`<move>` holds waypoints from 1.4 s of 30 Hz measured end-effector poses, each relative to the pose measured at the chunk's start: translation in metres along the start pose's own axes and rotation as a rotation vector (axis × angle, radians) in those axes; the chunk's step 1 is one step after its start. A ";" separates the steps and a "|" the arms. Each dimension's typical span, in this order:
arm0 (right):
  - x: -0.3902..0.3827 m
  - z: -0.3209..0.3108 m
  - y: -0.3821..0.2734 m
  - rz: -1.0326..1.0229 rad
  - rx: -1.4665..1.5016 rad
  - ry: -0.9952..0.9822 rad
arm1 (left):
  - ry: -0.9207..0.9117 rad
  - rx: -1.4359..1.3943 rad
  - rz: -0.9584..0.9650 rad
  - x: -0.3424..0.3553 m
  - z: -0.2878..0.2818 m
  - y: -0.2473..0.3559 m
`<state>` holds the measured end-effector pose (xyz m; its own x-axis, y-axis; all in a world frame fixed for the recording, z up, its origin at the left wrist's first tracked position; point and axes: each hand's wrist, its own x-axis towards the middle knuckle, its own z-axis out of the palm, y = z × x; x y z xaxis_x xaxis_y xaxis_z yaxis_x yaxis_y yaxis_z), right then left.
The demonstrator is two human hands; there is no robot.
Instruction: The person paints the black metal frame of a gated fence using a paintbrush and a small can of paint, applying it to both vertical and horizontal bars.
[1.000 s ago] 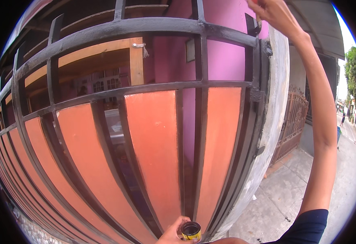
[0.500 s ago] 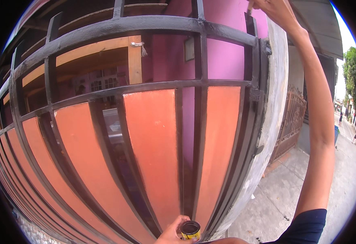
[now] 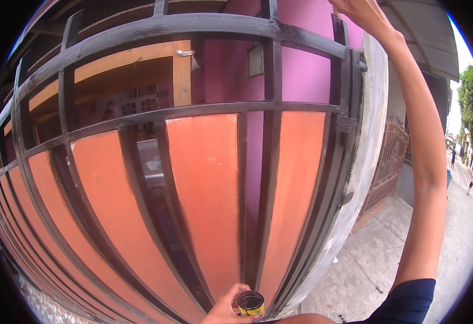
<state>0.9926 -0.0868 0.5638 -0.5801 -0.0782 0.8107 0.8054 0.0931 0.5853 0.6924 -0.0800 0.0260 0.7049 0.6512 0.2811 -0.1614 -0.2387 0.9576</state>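
At the lower middle, my left hand [image 3: 224, 309] is closed around a small open can [image 3: 251, 306] with a yellow label and dark paint inside. My right arm reaches up along the right side. My right hand [image 3: 361, 13], cut off by the upper edge, is closed on a paintbrush [image 3: 335, 11] that shows only in part. The brush is by the top of a dark upright bar [image 3: 340, 33] at the gate's right end. The gate [image 3: 215, 24] has a black metal frame and tall orange panels [image 3: 206, 173].
A whitish wall edge [image 3: 367, 108] adjoins the gate on the right. Beyond it are a rusty brown gate [image 3: 387, 156], grey concrete paving [image 3: 366, 254] and a street with distant people. Behind the bars are a wooden frame [image 3: 182, 81] and a purple wall [image 3: 304, 75].
The view has shifted slightly, so the gate sits a little further right and higher. My right hand stays near the upright bar's top, with less of the brush showing. My left hand keeps the can.
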 end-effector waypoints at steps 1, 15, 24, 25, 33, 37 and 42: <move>0.003 -0.005 0.002 0.039 -0.047 -0.037 | 0.001 -0.006 0.004 0.001 -0.001 0.000; 0.004 -0.007 0.009 -0.019 -0.143 0.113 | 0.068 0.029 -0.049 -0.001 -0.011 -0.008; 0.005 -0.011 0.003 -0.036 -0.154 0.173 | 0.068 0.042 0.007 0.001 -0.012 -0.017; 0.007 -0.010 -0.002 0.014 -0.150 0.170 | 0.066 0.041 0.004 0.001 -0.012 -0.014; 0.007 0.003 0.005 0.035 -0.052 -0.003 | 0.105 0.087 0.012 0.002 -0.010 -0.014; 0.012 0.020 0.003 -0.110 -0.100 0.117 | 0.084 -0.027 0.000 0.002 -0.011 -0.015; 0.013 0.002 0.013 -0.060 -0.176 0.055 | 0.093 0.020 0.051 0.004 -0.012 -0.024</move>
<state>0.9952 -0.0848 0.5816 -0.6242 -0.1334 0.7698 0.7811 -0.0880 0.6182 0.6912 -0.0630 0.0050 0.6288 0.7015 0.3354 -0.1812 -0.2873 0.9405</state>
